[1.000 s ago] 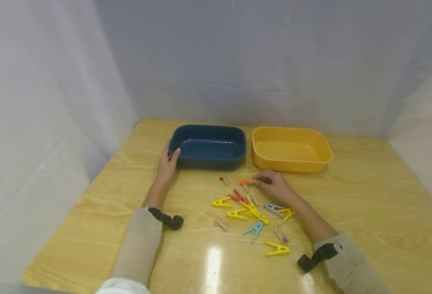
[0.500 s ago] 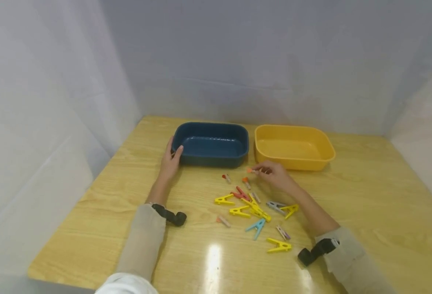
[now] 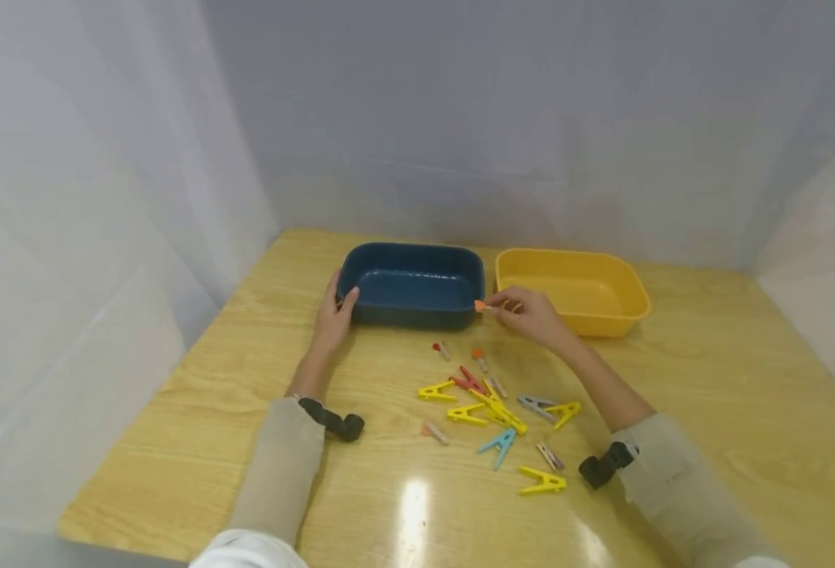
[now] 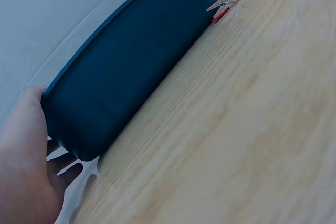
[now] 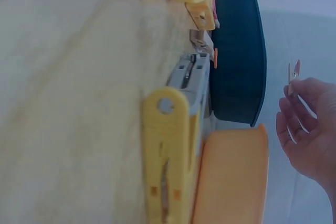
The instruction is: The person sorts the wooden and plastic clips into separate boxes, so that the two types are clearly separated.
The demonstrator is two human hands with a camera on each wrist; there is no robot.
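Note:
My right hand (image 3: 529, 314) pinches a small wooden peg with an orange tip (image 3: 482, 306) and holds it in the air by the right end of the dark blue tray (image 3: 412, 264). The right wrist view shows the peg (image 5: 293, 76) between my fingertips (image 5: 295, 109), next to the blue tray (image 5: 239, 61). My left hand (image 3: 335, 319) rests against the blue tray's left end, thumb on the rim; the left wrist view shows the palm (image 4: 23, 161) touching the tray wall (image 4: 126, 72). The yellow tray (image 3: 605, 312) sits to the right of the blue one.
Several clothes pegs lie scattered on the wooden table (image 3: 709, 379) in front of the trays: yellow ones (image 3: 542, 480), a blue one (image 3: 499, 444), a grey one (image 3: 533, 405), a red one (image 3: 466, 379) and small wooden ones (image 3: 441, 349). White curtain walls enclose the table.
My right hand lifted the orange-tipped peg off the table and carried it up and back towards the blue tray's right end. The left hand stayed on the tray.

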